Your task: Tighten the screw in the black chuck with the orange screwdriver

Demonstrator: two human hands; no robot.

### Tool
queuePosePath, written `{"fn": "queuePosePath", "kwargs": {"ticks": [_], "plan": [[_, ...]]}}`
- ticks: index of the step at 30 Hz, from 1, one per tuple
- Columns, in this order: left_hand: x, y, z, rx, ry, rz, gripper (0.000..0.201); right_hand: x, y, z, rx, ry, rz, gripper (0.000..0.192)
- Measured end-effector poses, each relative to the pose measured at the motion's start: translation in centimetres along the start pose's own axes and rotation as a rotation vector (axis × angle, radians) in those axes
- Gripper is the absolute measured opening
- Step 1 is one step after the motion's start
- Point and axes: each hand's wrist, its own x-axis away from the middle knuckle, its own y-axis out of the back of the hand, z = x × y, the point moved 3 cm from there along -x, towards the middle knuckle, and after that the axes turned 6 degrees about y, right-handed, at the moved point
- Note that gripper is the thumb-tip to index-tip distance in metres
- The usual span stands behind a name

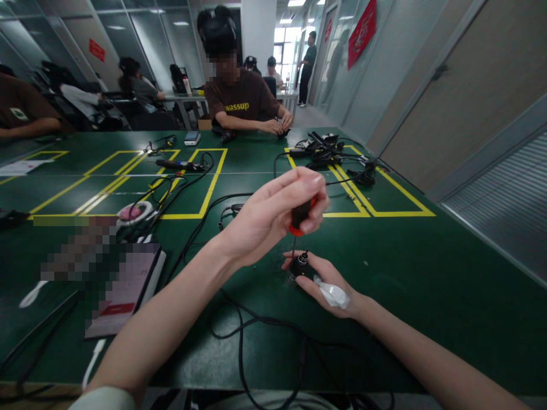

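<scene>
Raised above the table, my left hand (277, 208) is wrapped round the handle of a screwdriver (301, 216), black with red ends. Its thin shaft points down at a small round black device (294, 270) with a metal-ringed stub on top. Whether the tip touches the device I cannot tell. My right hand (329, 276) rests low at the table, thumb and fingers closed about the device from the right. Against the base of that hand lies a crumpled white piece (335, 295), perhaps tape or plastic. Black cables (256, 319) run on the table just below.
A phone-like slab (128, 290) and white cables lie at left on the green table (405, 273). A bundle of black adapters and cables (325, 151) sits at the back right, beside yellow tape lines. Across the table a person (245, 97) handles a small dark part.
</scene>
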Motion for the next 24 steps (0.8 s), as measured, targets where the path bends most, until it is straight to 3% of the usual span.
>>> {"fn": "queuePosePath", "kwargs": {"ticks": [12,19,24], "plan": [[0.13,-0.31,-0.17,-0.042,0.058,0.04,0.049,0.02,-0.02,0.08,0.008,0.008,-0.007,0.033],[0.07,-0.27,-0.13,-0.028,0.057,0.032,0.046,-0.01,-0.03,-0.05,0.005,0.007,-0.005,0.032],[0.15,0.02,-0.06,-0.011,0.028,0.009,0.027,0.04,-0.05,-0.02,0.014,0.006,-0.008,0.034]]}}
